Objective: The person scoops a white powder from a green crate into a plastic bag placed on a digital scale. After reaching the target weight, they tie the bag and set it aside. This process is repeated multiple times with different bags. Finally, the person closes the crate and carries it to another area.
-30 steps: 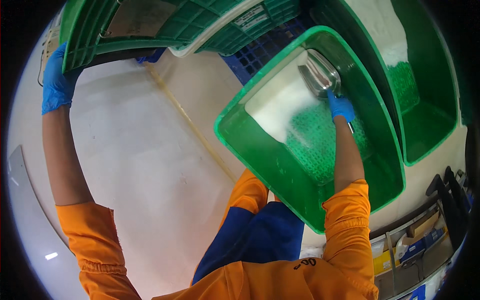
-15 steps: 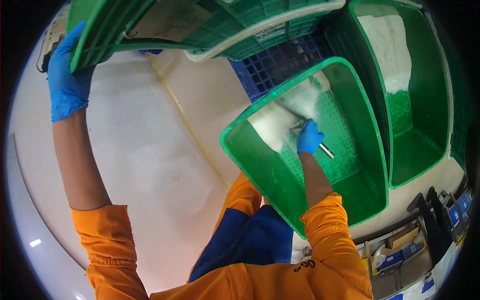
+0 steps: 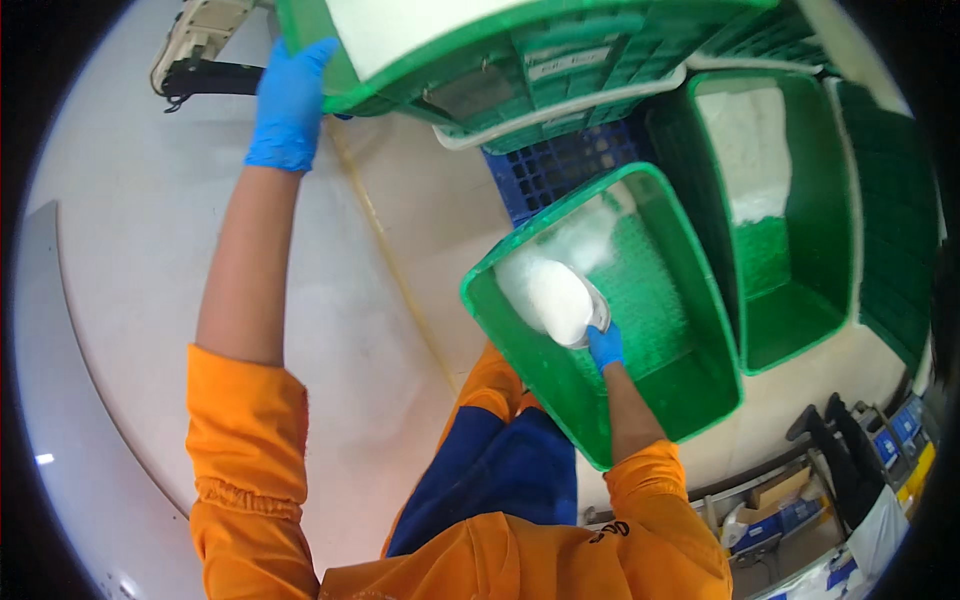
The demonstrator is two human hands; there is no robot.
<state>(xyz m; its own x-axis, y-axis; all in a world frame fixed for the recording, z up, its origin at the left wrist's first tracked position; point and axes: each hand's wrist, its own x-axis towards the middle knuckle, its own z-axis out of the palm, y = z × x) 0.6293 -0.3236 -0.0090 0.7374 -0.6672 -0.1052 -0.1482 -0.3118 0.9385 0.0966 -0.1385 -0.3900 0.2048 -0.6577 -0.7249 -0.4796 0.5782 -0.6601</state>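
Inside the tilted green crate (image 3: 690,400), a metal scoop (image 3: 560,300) heaped with white powder, long axis from lower right to upper left, right hand (image 3: 604,346) in blue glove closed around its handle, forearm straight, left hand (image 3: 290,105) raised, fingers gripping the rim of upper green crate (image 3: 520,60).

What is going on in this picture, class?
A person in orange sleeves and blue gloves works over green crates. The right hand holds a metal scoop heaped with white powder inside a tilted green crate. The left hand grips the corner of a higher green crate.
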